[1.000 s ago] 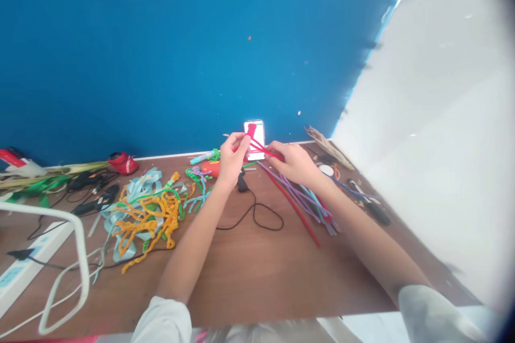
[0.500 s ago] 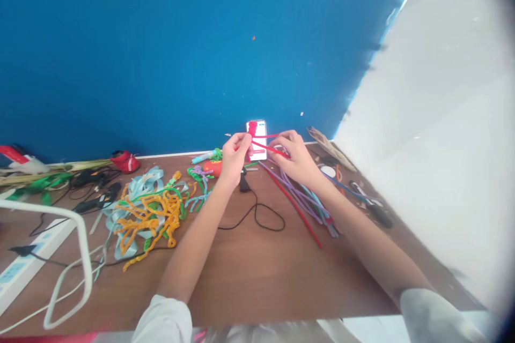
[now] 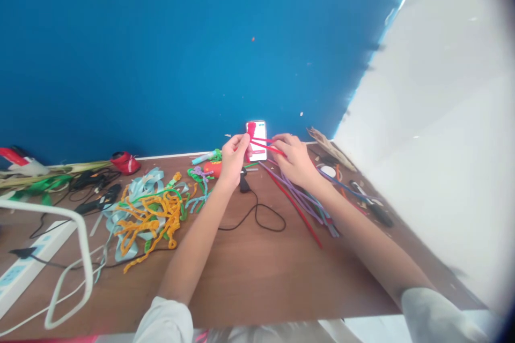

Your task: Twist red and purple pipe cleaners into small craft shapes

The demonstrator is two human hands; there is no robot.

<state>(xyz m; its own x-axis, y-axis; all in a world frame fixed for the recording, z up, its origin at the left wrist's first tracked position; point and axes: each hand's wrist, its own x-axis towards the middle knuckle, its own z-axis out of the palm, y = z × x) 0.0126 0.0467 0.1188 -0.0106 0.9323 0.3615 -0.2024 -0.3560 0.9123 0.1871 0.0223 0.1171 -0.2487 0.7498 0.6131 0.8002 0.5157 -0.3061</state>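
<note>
A red twisted bundle of pipe cleaners (image 3: 251,129) stands up from the fingers of my left hand (image 3: 234,156), which is closed on it. From this bundle two red strands (image 3: 262,144) stretch rightward to my right hand (image 3: 295,158), whose fingers are closed around them. Just behind the hands a phone (image 3: 259,131) with a lit screen leans against the blue wall, partly covered by the red piece. Purple, red and light blue pipe cleaners (image 3: 298,198) lie on the table under my right wrist.
Orange pipe-cleaner pieces (image 3: 161,209) lie tangled with light blue ribbon (image 3: 142,185) on the left. A white power strip (image 3: 34,260) and a white bent tube (image 3: 82,241) are nearer. A black cable (image 3: 257,214) loops mid-table (image 3: 241,273); a glue gun (image 3: 100,201) sits further left.
My right hand has shifted slightly down, and the two red strands now run closer together. The left hand stays almost in place, still holding the bundle.
</note>
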